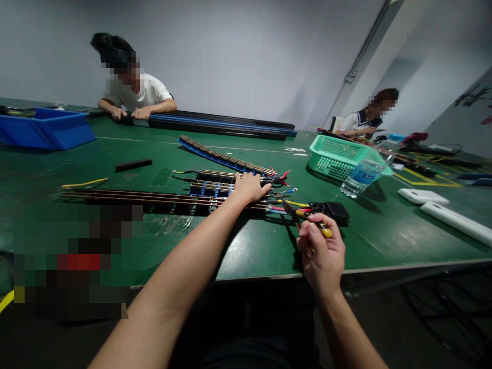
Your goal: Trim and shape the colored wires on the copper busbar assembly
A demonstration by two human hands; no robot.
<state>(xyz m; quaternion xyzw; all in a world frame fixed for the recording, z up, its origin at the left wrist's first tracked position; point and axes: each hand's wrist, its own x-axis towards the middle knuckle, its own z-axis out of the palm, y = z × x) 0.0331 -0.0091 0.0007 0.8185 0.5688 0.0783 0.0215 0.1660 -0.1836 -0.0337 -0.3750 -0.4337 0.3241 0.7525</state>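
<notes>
My right hand [323, 246] is closed round the yellow-and-black handles of a cutting tool [326, 230], whose dark jaws point up and left toward the wires. My left hand [251, 188] lies with fingers spread over short black and blue strips [211, 187] with metal rods; it is unclear whether it grips any of them. A long dark strip with copper-coloured rods [154, 197] runs along the near side, under my left forearm. From its right end come pink, blue and yellow wires [286, 209], leading toward a black connector block [337, 211].
Behind the strips lies a slanted blue strip with rods [226, 158]. A green basket [336, 154] and a water bottle [359, 177] stand at the right, near white objects [457, 218]. A blue bin [57, 130] is at the left. Two people sit across the table [261, 256].
</notes>
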